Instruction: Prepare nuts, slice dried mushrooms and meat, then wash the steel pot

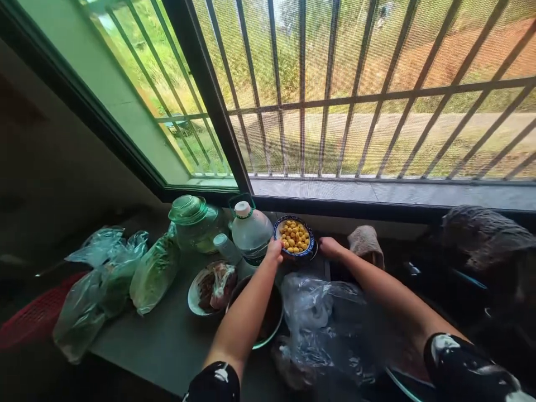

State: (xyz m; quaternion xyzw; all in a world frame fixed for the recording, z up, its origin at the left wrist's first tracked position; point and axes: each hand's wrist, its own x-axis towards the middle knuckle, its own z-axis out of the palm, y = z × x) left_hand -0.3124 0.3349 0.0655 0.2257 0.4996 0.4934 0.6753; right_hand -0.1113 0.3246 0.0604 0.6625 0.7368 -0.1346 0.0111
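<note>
Both arms stretch to the back of the counter (167,340), under the barred window (377,111). The left hand (275,250) clamps the near-left rim of a blue-patterned bowl (294,237), upright, mouth up, heaped with small yellow pieces. The right hand (329,247) touches its right rim; whether those fingers grip, I cannot tell. Beside the bowl stands a white-capped plastic jug (251,230), then a green-lidded jar (193,220). Nearer, a plate of raw meat (213,287) and a clear plastic bag (322,318).
</note>
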